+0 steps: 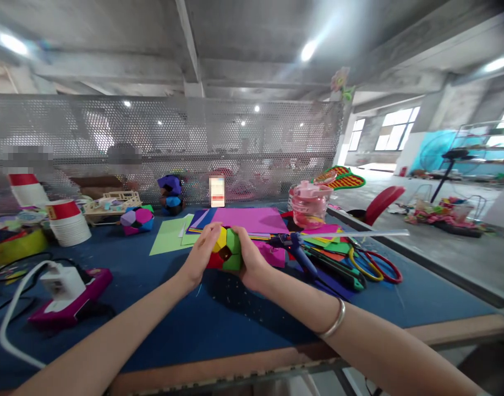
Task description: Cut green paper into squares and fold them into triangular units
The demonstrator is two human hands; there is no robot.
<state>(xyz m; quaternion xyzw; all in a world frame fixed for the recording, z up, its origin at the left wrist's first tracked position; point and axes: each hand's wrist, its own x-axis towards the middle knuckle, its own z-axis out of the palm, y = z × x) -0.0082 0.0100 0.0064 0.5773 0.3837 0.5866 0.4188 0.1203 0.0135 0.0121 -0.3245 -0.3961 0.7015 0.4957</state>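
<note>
Probably light, easily crushed

My left grip and right grip are closed around opposite sides of a multicoloured paper ball, over the blue surface. I judge it stiff but dentable: gentle pressure on the flat panels, away from what looks like an opening. Beyond lie magenta paper sheets, then a smartphone.

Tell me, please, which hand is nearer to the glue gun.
Right. The right hand holds the paper ball, a little to the left of the glue gun. The left hand is on the ball's opposite side, farther from the gun.
</note>
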